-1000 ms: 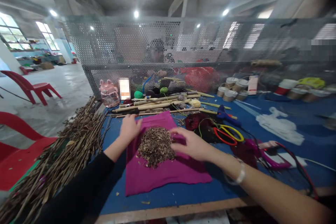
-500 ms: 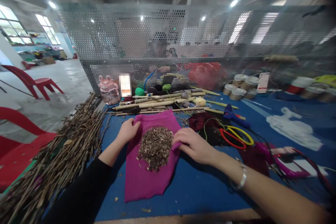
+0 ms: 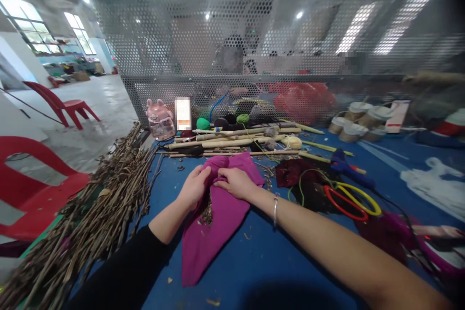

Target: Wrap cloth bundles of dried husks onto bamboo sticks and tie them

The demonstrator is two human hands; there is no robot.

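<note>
"How much is covered?"

"Part: magenta cloth (image 3: 227, 220) folds over dried plant bits (image 3: 207, 211), some exposed; its near end lies loose on the table (image 3: 236, 273)."

"Fingers?"

"Left hand (image 3: 193, 187), right hand (image 3: 238, 183): nearly closed, apparently pinching bunched cloth."

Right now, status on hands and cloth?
Both hands, left and right, gripping magenta cloth. Cloth folded partly over dried plant bits. Bamboo sticks beyond, clear of hands.
</note>
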